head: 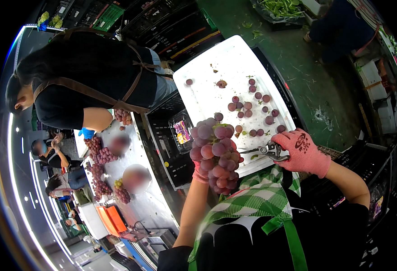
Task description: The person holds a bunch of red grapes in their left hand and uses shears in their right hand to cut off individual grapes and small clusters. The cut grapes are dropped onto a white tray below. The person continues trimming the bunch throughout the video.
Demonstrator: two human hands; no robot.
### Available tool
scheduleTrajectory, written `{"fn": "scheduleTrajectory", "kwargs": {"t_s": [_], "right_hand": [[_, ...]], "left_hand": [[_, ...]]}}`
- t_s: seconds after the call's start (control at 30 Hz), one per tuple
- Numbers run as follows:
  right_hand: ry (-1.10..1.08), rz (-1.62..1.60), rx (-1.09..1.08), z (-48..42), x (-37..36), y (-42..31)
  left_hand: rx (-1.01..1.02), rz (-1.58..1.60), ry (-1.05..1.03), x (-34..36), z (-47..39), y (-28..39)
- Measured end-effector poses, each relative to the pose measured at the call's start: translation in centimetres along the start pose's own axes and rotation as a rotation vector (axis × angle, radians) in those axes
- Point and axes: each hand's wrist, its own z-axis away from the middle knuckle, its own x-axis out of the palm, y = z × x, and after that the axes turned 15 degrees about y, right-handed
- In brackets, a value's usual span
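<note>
My left hand [201, 173], in a pink glove and mostly hidden behind the fruit, holds up a large bunch of red-purple grapes [217, 154]. From the right, my right hand [300, 152], also gloved in pink, grips small pruning snips [269, 150]. Their narrow blades point left and reach the bunch's right side; whether the tips touch a stem cannot be told. Under and beyond the bunch lies a white plastic tray [205, 73], scattered with loose grapes [248, 105], bits of stem and a shrivelled brown grape [221, 84].
A black crate [158, 135] at the tray's left holds a clear labelled punnet [181, 131]. Farther left, grape bunches [98, 152] lie on a metal table [144, 145]. A co-worker in a brown apron [93, 74] stands close by at the upper left. Black crates [171, 30] are stacked beyond.
</note>
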Motion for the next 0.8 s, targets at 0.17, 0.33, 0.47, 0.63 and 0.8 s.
{"fn": "scheduleTrajectory", "kwargs": {"t_s": [0.17,0.33,0.47,0.63,0.8], "right_hand": [[-0.009,-0.082,0.030,-0.2,0.5,-0.2],[-0.068,-0.123,0.059,-0.4,0.7,-0.9],[-0.097,-0.122,0.066,-0.7,0.8,-1.1],[-0.020,-0.129,0.034,-0.7,1.7,-0.7],[-0.119,-0.155,0.097,-1.0,1.5,-0.9]], "left_hand": [[0.062,0.089,-0.022,-0.5,0.2,-0.9],[0.041,-0.049,-0.016,-1.2,1.1,-0.8],[0.026,-0.083,0.032,-1.9,1.5,-0.6],[0.022,-0.112,0.066,-2.3,1.8,-0.7],[-0.001,-0.153,0.097,-2.7,2.2,-0.6]]}}
